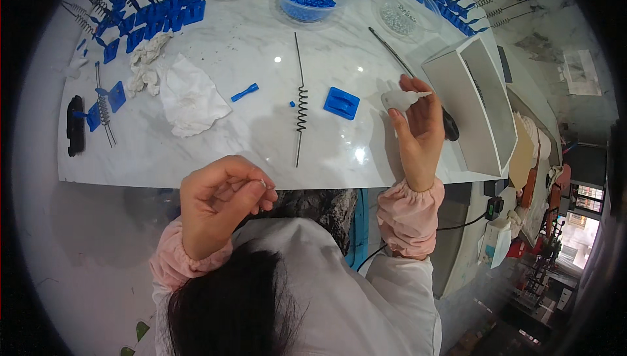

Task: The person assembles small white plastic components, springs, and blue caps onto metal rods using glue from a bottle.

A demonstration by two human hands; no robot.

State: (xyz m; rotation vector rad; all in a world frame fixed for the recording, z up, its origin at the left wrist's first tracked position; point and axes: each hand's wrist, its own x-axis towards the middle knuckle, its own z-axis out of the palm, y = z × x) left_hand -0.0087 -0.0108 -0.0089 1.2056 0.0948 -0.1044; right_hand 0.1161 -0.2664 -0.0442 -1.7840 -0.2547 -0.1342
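Observation:
Over the front edge of the table, my left hand point(219, 202) is closed in a pinch. A tiny pale thing shows at its fingertips, too small to name. My right hand point(421, 137) grips a small white squeeze bottle point(400, 99) whose narrow nozzle points right. Between the hands, a black wire with a coiled middle point(302, 111) lies lengthwise on the table. Just left of the coil sits a small blue bead point(292, 104). To its right rests a blue square base point(341, 103) with a raised slot. Farther left lies a blue flat-ended connector point(245, 92).
Crumpled white tissue point(192, 98) lies left, near a finished-looking coil piece point(103, 111) and a black object point(76, 126). Tubs of blue parts point(307, 2) stand at the back. A screwdriver point(392, 52) and an open white box point(470, 104) are right. Blue-based coils point(163, 19) crowd the far corners.

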